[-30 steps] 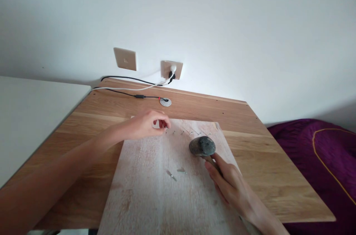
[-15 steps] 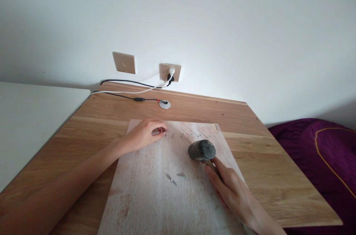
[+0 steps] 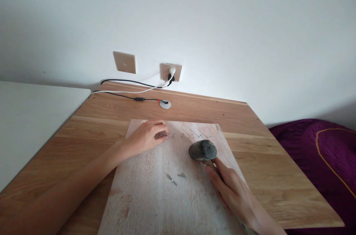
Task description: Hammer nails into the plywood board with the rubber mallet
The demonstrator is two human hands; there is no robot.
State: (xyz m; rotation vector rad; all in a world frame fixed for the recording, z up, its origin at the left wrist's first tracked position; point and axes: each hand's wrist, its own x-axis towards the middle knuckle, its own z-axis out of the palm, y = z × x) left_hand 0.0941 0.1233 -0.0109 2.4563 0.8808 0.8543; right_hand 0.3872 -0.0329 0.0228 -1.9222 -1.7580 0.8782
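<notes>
A whitish, wood-grained board (image 3: 144, 198) lies flat before me. Along its far part runs a row of several small nails (image 3: 191, 136) standing in the board. At the row's left end my left hand (image 3: 147, 135) is pinched, thumb and fingertips closed around a nail (image 3: 166, 133) that they mostly cover. My right hand (image 3: 232, 186) grips the handle of a mallet with a dark grey, rubber-looking head (image 3: 203, 150), held above the right side of the board. Two loose nails (image 3: 172, 179) lie on the board between my hands.
Beneath the board is a wooden table (image 3: 278, 175). Cables (image 3: 125, 92) run along its back to a wall socket (image 3: 178, 72) and a round cable hole (image 3: 165, 104). A white surface (image 3: 36, 116) adjoins at left; purple fabric (image 3: 306, 135) lies at right.
My left hand has shifted slightly to the right, its fingertips now closed over the leftmost nail. The mallet and my right hand have hardly moved.
</notes>
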